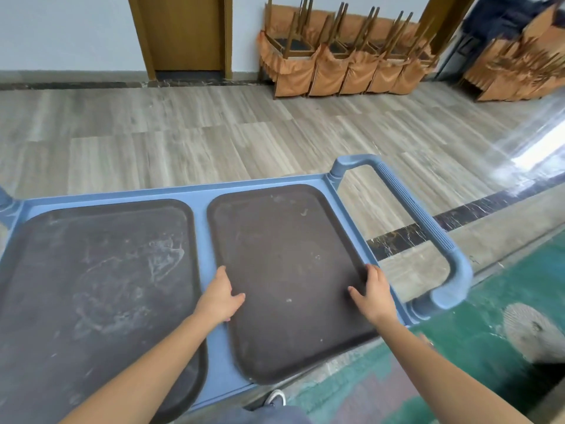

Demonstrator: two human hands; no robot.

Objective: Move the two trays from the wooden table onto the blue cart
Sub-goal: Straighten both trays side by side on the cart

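Note:
Two dark brown trays lie side by side on the blue cart [201,234]. The left tray [91,286] is smeared with pale marks. The right tray [287,264] hangs a little over the cart's near edge. My left hand [218,296] grips the right tray's left rim, thumb on top. On its right rim my right hand [374,293] does the same, thumb resting on the tray's surface. The wooden table is out of view.
The cart's blue handle [428,234] loops out on the right. Stacked chairs with orange covers [342,56] stand along the far wall beside a wooden door [183,35]. Green patterned carpet [489,347] lies at the lower right. My shoe [275,397] shows below the cart.

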